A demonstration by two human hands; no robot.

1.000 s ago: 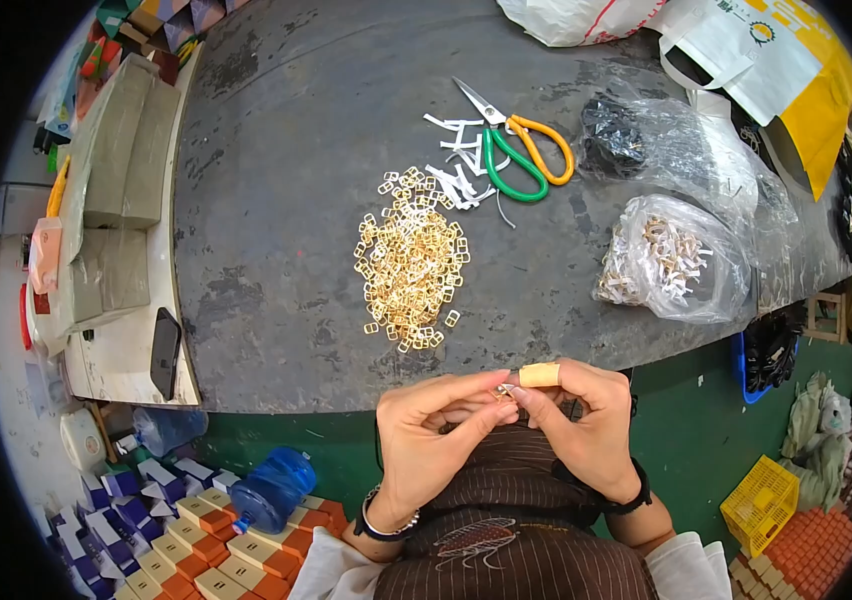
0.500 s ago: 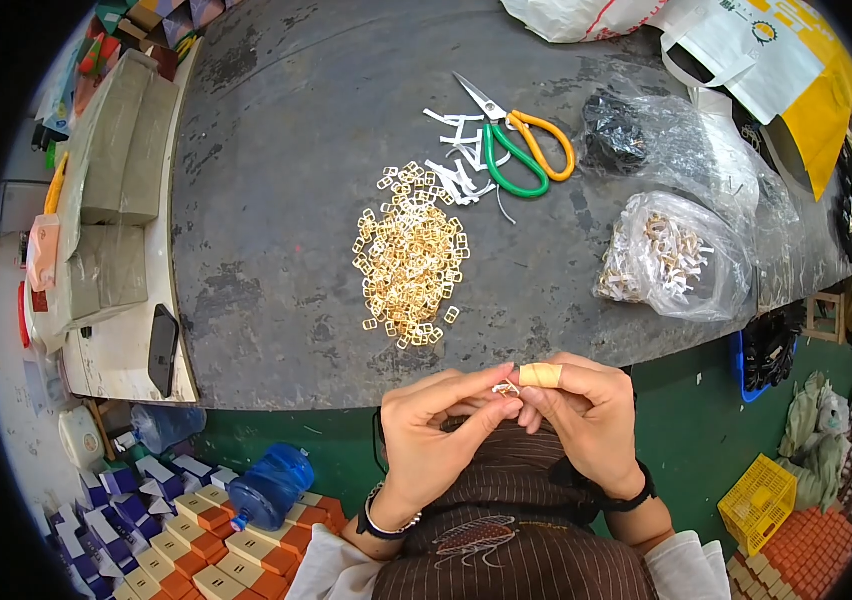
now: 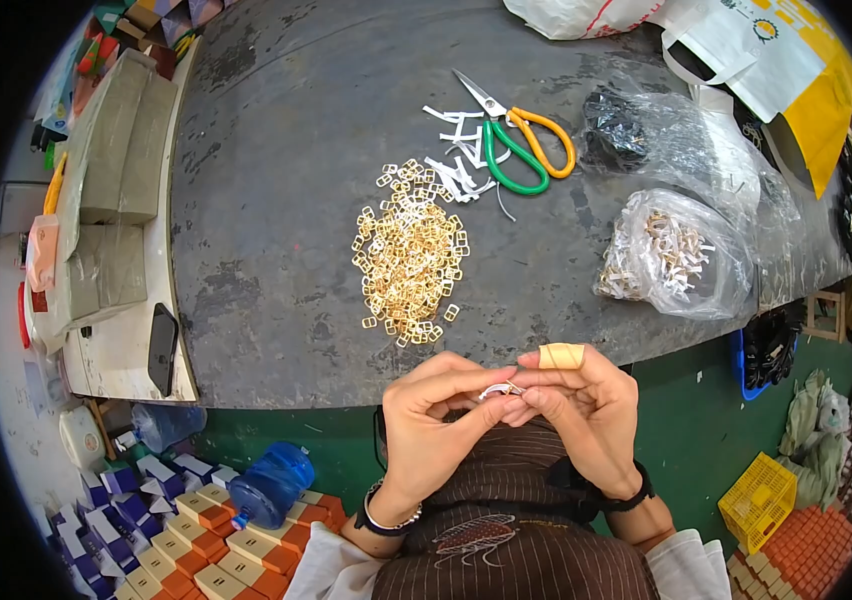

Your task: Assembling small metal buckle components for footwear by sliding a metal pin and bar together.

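Close to the table's near edge, my left hand (image 3: 439, 405) and my right hand (image 3: 583, 405) meet fingertip to fingertip. Between them they pinch a short white strip (image 3: 496, 389) with a small gold buckle, mostly covered by the fingers. Yellow tape wraps my right index finger, which is raised a little. Beyond my hands a heap of small gold buckles (image 3: 410, 265) lies on the dark table (image 3: 286, 220). Several loose white strips (image 3: 458, 180) are scattered past the heap, beside scissors (image 3: 516, 150) with one green and one orange handle.
A clear plastic bag (image 3: 726, 275) of buckles with white strips rests at the right. Behind it are crumpled plastic wrapping (image 3: 686, 135) and a white and yellow bag (image 3: 746, 60). A black phone (image 3: 163, 350) lies on the left ledge. Blue water bottles (image 3: 276, 485) and boxes are on the floor.
My right index finger has lifted off the pinch and shifted right. More of the white strip shows between my fingertips now. The things on the table stay where they were.
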